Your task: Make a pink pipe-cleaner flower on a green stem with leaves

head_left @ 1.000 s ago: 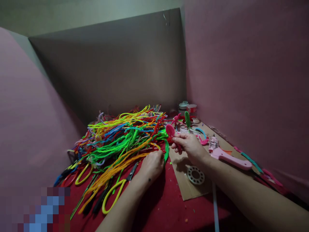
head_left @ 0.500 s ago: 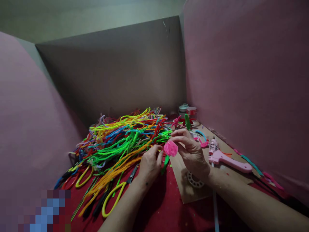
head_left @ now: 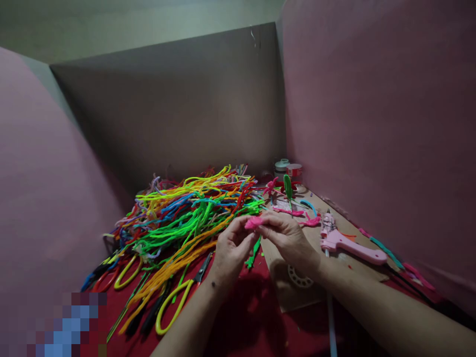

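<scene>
My left hand (head_left: pixel 230 248) and my right hand (head_left: pixel 288 238) meet above the red table top, both pinched on a small pink pipe-cleaner flower (head_left: pixel 254 222). Its green stem (head_left: pixel 255 250) hangs down between my hands. A big heap of coloured pipe cleaners (head_left: pixel 182 213) lies just left of my hands. Yellow-handled scissors (head_left: pixel 178 300) lie by my left wrist.
A cardboard sheet (head_left: pixel 286 290) lies under my right hand with a white ring-shaped spool (head_left: pixel 300 278) on it. A pink glue gun (head_left: pixel 349 243), finished pipe-cleaner pieces (head_left: pixel 288 191) and small jars (head_left: pixel 288 167) sit to the right and back. Pink and grey partition walls enclose the table.
My left hand rose from the table and joined my right hand on the pink flower. The flower turned from upright to lying sideways between my fingertips.
</scene>
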### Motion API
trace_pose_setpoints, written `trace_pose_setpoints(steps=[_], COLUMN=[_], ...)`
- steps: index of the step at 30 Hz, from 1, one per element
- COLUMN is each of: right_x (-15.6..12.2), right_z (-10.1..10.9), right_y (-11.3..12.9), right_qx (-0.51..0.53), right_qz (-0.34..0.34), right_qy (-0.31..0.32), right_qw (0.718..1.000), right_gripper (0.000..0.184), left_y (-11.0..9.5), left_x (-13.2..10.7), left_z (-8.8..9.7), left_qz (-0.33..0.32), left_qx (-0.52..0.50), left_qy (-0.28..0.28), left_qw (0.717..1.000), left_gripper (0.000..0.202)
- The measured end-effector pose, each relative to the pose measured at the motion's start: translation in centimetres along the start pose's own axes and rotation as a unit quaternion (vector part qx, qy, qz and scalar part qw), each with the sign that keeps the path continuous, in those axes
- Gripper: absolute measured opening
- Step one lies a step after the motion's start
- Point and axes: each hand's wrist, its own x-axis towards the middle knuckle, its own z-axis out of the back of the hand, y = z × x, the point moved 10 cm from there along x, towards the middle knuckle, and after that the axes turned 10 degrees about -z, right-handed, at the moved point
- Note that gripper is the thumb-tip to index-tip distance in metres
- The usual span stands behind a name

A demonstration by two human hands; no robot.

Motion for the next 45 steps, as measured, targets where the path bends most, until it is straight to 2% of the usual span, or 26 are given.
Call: trace_pose_setpoints(steps=[4, 8, 12, 15, 18, 20, 21, 22, 25, 28, 30, 33, 35, 36, 37, 38, 39, 41, 42, 45], right_x=[0.2, 0.1, 0.3, 1.0, 1.7, 2.0, 2.1, 2.1, 1.6, 1.1, 0.9, 0.9, 0.7, 0.4, -0.4, -1.6, -3.0, -5.5, -6.3, -8.5], right_z=[-0.7, -1.6, -1.9, 0.2, 3.4, 5.6, 6.1, 6.2, 7.4, 7.1, 6.7, 6.6, 6.6, 6.3, 6.0, 5.5, 5.0, 3.7, 2.8, -0.3], right_y=[-1.8, -1.9, -2.6, -3.0, -2.3, -1.2, -1.2, -1.7, -2.8, -4.0, -4.4, -3.5, -1.9, -0.6, 1.7, 3.8, 5.4, 6.8, 6.8, 6.7], right_qx=[-0.021, -0.055, -0.132, -0.183, -0.25, -0.36, -0.451, -0.552, -0.628, -0.662, -0.674, -0.678, -0.663, -0.641, -0.585, -0.522, -0.478, -0.452, -0.454, -0.466], right_qz=[-0.093, -0.095, -0.101, -0.113, -0.105, -0.086, -0.086, -0.094, -0.113, -0.11, -0.103, -0.083, -0.046, -0.006, 0.076, 0.167, 0.238, 0.314, 0.325, 0.377], right_qy=[0.027, 0.059, 0.076, 0.013, -0.052, -0.09, -0.072, -0.034, 0.0, 0.016, 0.021, 0.017, 0.002, -0.013, -0.049, -0.073, -0.084, -0.093, -0.078, -0.015], right_qw=[0.995, 0.992, 0.983, 0.977, 0.961, 0.925, 0.886, 0.828, 0.77, 0.741, 0.731, 0.73, 0.748, 0.767, 0.806, 0.833, 0.842, 0.83, 0.826, 0.8], right_gripper=[0.014, 0.017, 0.017, 0.02, 0.02, 0.021, 0.023, 0.025, 0.017, 0.019, 0.021, 0.021, 0.023, 0.025, 0.025, 0.023, 0.023, 0.024, 0.024, 0.026], left_y=[0.8, 2.8, 3.7, 4.2, 5.3, 6.2, 6.7, 7.1, 7.9, 8.3, 8.3, 7.0, 5.2, 4.2, 3.3, 2.8, 2.5, 2.7, 2.7, 1.5], left_x=[0.0, -0.1, -0.1, -0.2, -0.8, -1.4, -1.7, -2.0, -2.5, -2.5, -2.4, -1.5, -0.7, -0.4, -0.2, -0.1, -0.1, -0.6, -1.0, -1.8], left_z=[0.6, 1.5, 1.3, 1.1, 0.3, -0.6, -1.1, -1.5, -2.5, -3.0, -2.9, -1.8, -1.1, -0.9, -0.7, -0.6, -0.7, -1.6, -2.5, -4.5], left_qz=[0.021, 0.078, 0.122, 0.15, 0.195, 0.226, 0.239, 0.247, 0.252, 0.244, 0.227, 0.15, 0.069, 0.034, 0.01, 0.004, 0.014, 0.074, 0.102, 0.121], left_qx=[-0.014, -0.041, -0.122, -0.124, -0.09, -0.057, -0.035, -0.014, 0.031, 0.047, 0.077, 0.189, 0.265, 0.286, 0.287, 0.264, 0.221, 0.079, 0.002, -0.163], left_qy=[-0.017, -0.054, -0.068, -0.056, 0.0, 0.065, 0.097, 0.123, 0.155, 0.143, 0.127, 0.105, 0.084, 0.071, 0.058, 0.049, 0.046, 0.058, 0.075, 0.104], left_qw=[1.0, 0.995, 0.983, 0.979, 0.977, 0.97, 0.966, 0.961, 0.955, 0.958, 0.962, 0.965, 0.958, 0.955, 0.956, 0.963, 0.974, 0.992, 0.992, 0.974], left_gripper=[0.02, 0.026, 0.029, 0.028, 0.028, 0.027, 0.027, 0.028, 0.024, 0.017, 0.017, 0.014, 0.012, 0.012, 0.013, 0.014, 0.015, 0.021, 0.024, 0.027])
